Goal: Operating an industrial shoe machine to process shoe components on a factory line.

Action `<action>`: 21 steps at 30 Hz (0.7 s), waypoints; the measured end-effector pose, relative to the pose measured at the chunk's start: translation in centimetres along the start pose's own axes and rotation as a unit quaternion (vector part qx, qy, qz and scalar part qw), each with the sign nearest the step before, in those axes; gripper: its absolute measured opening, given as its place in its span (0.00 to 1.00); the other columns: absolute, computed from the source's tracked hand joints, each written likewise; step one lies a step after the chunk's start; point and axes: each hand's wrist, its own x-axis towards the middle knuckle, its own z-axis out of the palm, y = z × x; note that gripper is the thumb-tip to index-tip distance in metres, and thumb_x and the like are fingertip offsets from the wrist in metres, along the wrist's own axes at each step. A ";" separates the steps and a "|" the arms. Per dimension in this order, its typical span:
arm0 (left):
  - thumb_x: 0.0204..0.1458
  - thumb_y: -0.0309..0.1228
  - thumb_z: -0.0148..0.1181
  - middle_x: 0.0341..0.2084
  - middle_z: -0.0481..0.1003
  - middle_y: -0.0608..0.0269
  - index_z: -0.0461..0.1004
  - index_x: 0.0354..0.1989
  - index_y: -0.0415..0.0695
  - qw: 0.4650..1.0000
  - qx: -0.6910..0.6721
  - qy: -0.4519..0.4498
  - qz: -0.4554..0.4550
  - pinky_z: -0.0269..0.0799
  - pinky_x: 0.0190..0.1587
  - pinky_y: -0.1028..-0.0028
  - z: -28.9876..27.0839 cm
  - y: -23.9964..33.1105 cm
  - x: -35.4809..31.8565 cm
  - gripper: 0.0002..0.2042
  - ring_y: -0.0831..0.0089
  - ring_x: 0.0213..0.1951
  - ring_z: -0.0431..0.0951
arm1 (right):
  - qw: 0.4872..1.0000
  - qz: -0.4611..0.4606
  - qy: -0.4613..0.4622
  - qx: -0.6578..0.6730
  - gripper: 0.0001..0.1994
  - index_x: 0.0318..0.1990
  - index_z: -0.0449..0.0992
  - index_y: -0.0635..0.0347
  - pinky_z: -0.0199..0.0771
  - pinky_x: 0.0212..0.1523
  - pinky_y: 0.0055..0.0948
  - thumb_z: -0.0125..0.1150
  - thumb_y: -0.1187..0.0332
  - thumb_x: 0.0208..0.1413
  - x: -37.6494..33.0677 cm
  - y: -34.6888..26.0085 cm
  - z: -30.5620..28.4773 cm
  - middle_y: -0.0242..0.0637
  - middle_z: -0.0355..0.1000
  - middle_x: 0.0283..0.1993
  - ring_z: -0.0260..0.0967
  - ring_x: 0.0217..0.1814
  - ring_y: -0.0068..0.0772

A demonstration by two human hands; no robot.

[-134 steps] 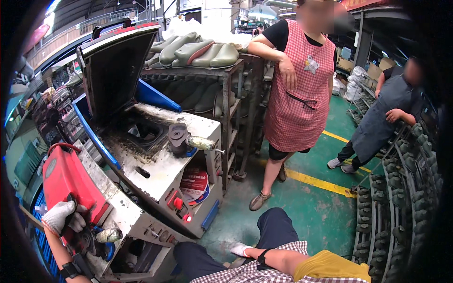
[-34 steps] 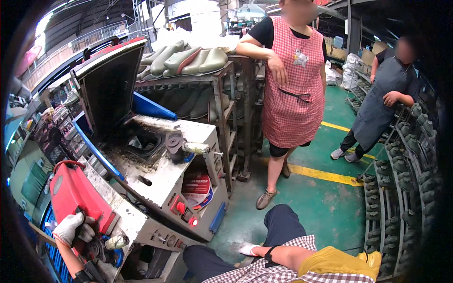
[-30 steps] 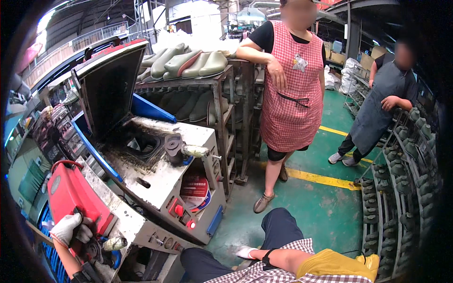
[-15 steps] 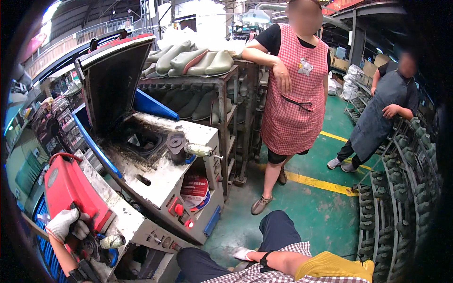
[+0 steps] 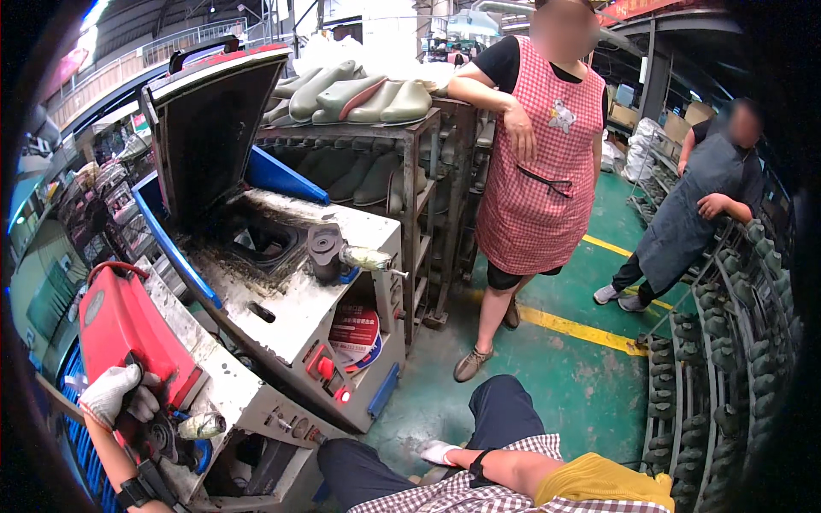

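Note:
My left hand, in a white knit glove, reaches to the lower front edge of a red machine lid. Its fingers are bent round a black handle there; part of the grip is hidden. Just below it are a dark round clamp part and a lever wrapped in pale tape. My right hand, also white-gloved, rests low between my knees, apart from the machine. Its fingers look stretched out, small in view, with nothing visible in them.
A second machine stands beside it with its lid raised. Behind it, a rack carries olive-green boots. One person in a checked apron leans on the rack; another in a dark apron stands by racks of dark shoe-shaped pieces.
The whole view has shifted slightly. My left hand stays at the red lid's handle, and my right hand stays low between my knees.

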 end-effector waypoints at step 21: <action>0.67 0.50 0.53 0.25 0.82 0.43 0.79 0.48 0.30 1.000 -0.014 -0.025 0.010 0.79 0.24 0.66 -0.1 0.0 0.1 0.27 0.59 0.19 0.81 | 0.944 -0.202 0.115 0.234 0.21 0.63 0.75 0.60 0.68 0.66 0.35 0.55 0.60 0.69 -4.9 -19.0 -8.5 0.45 0.76 0.61 0.72 0.64 0.38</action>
